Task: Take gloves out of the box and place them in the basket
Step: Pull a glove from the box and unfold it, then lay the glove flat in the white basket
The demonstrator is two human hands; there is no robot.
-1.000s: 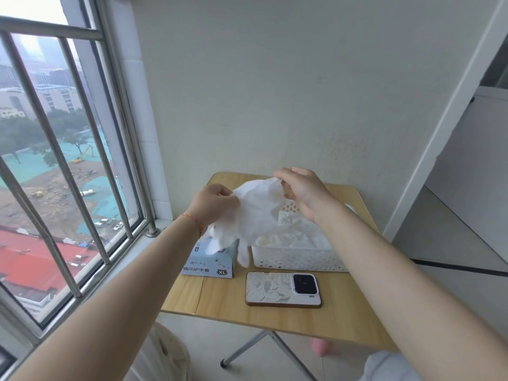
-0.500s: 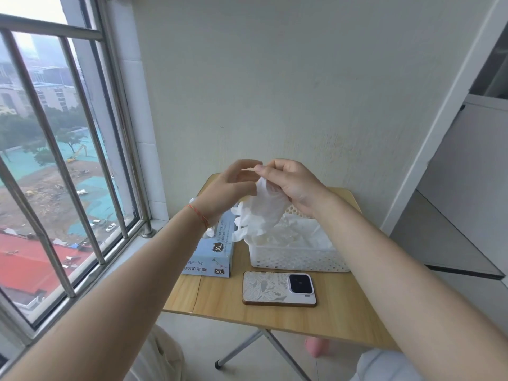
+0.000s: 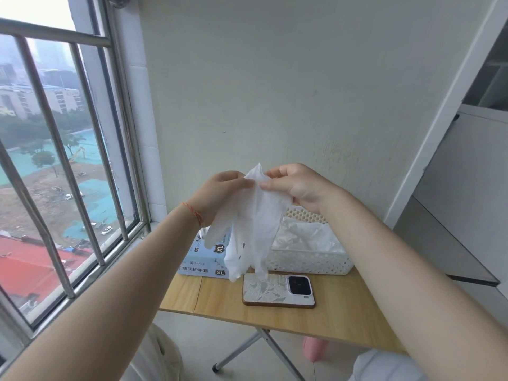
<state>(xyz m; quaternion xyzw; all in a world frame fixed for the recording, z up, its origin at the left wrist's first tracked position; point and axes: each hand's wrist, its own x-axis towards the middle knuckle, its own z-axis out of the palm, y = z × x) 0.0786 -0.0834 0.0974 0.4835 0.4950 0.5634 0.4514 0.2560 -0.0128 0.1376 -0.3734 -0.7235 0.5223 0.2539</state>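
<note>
A phone (image 3: 278, 290) in a patterned case lies nearest on the table (image 3: 302, 320). Above it, the left hand (image 3: 220, 196) and right hand (image 3: 299, 188) each pinch the cuff of a white glove (image 3: 255, 226), which dangles over the phone. Behind sit the glove box (image 3: 206, 259), marked "XL", and the white perforated basket (image 3: 310, 262), already holding gloves. The limp glove could snag the basket rim or drape outside it.

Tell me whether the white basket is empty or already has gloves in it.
Not empty. The white basket holds a crumpled heap of clear gloves rising above its rim.
</note>
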